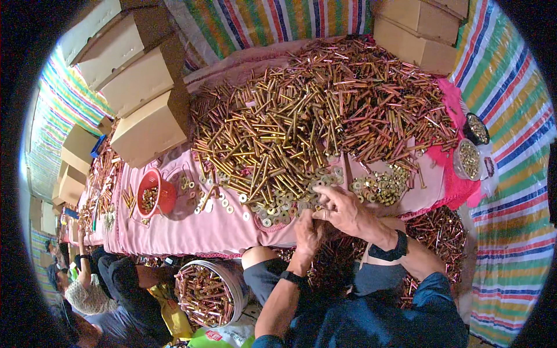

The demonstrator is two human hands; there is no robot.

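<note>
Both hands meet at the near edge of the tabletop (pixel 191 232), which is draped in pink cloth. The right hand (pixel 342 211) lies palm-down, its fingers curled over a scatter of flat washers (pixel 278 209); the left hand (pixel 307 232) rises from below with fingers bunched close against the right, apparently pinching a small piece between them. Whether that piece is a washer or a bolt cannot be told, as the fingers cover it. Each wrist carries a dark band.

Brass-coloured bolts (pixel 278 127) form a large heap just beyond the hands; a redder, copper-toned heap (pixel 383 104) adjoins it to the right. A second cluster of washers (pixel 380 185) lies just right of the right hand. A white bucket of assembled pieces (pixel 206 293) stands below the table edge, left of the person's knee. A red cup (pixel 152 194) of small parts sits farther left, and cardboard boxes (pixel 145 87) line the far left side. Two small round containers (pixel 470 156) rest at the right end.

Judged from this layout, the work goes best with washers raked singly toward the edge by the right fingertips, the bolt held steady near its head in the left, and finished pieces dropped straight down into the bucket, so neither hand travels far.
</note>
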